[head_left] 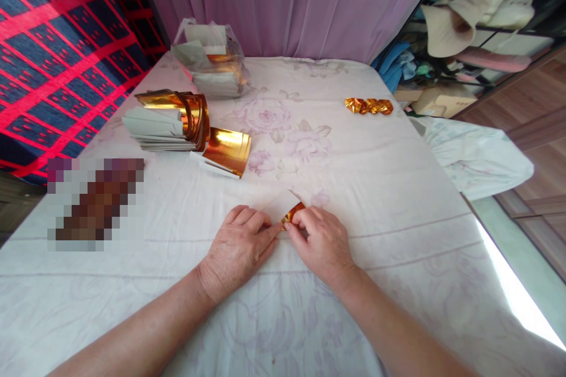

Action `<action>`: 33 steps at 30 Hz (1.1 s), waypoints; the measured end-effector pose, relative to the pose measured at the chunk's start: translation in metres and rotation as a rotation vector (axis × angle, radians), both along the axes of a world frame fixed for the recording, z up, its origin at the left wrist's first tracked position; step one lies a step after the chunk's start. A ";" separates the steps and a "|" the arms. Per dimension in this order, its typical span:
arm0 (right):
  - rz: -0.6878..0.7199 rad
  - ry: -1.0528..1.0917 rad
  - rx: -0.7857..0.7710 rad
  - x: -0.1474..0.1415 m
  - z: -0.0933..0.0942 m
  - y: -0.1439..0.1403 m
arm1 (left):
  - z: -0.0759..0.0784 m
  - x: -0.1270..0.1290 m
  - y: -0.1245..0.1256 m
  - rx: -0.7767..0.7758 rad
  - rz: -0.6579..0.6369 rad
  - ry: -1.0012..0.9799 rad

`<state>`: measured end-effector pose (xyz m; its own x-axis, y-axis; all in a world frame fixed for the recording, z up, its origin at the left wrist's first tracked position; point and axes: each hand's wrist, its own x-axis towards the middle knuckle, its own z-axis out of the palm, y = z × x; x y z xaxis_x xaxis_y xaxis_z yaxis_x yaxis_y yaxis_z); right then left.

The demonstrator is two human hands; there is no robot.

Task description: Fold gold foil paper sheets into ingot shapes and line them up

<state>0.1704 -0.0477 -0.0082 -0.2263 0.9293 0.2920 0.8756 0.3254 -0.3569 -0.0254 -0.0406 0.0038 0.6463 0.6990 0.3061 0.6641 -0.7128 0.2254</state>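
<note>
Between my hands, low over the tablecloth, is a sheet of gold foil paper (pixel 295 210) with a white back, partly folded at its near corner. My left hand (pixel 242 241) pinches that corner from the left, its fingers bent together. From the right, my right hand (pixel 325 238) grips the same sheet between thumb and curled fingers. The fingers hide part of the fold. Farther off to the left lies a stack of curled gold foil sheets (pixel 194 121), with a few loose gold sheets (pixel 229 150) beside it. Several folded gold pieces (pixel 368 106) sit in a row at the far right.
A clear plastic bag of paper sheets (pixel 216 65) stands at the back left. The floral tablecloth (pixel 287 318) covers the table. A pixelated patch hides something at the left. A purple curtain (pixel 292 6) hangs behind; shelves with a hat (pixel 451 12) are at the right.
</note>
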 end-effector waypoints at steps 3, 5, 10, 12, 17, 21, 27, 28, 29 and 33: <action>0.003 0.005 -0.008 0.000 0.000 0.000 | 0.000 0.000 0.000 0.000 -0.001 0.002; 0.007 0.013 -0.010 0.000 0.001 0.001 | 0.000 0.001 0.000 -0.001 -0.004 0.007; 0.007 0.027 -0.016 0.000 0.000 0.001 | 0.001 0.002 -0.002 0.016 -0.003 0.040; 0.020 0.040 -0.030 0.002 0.001 0.002 | 0.001 0.002 -0.002 0.025 -0.001 0.048; 0.101 0.146 -0.118 0.010 0.004 0.004 | 0.000 0.001 -0.002 0.033 -0.002 0.049; 0.110 0.169 -0.157 0.011 0.006 0.005 | -0.001 0.001 -0.001 0.035 -0.002 0.039; 0.112 0.183 -0.187 0.011 0.006 0.007 | -0.002 0.001 -0.001 0.038 -0.004 0.041; 0.120 0.192 -0.193 0.012 0.006 0.007 | -0.002 0.001 -0.001 0.039 -0.005 0.037; 0.131 0.206 -0.202 0.013 0.006 0.007 | -0.002 0.001 -0.001 0.042 -0.005 0.033; 0.153 0.250 -0.243 0.019 0.007 0.008 | -0.003 0.001 -0.001 0.052 -0.002 0.020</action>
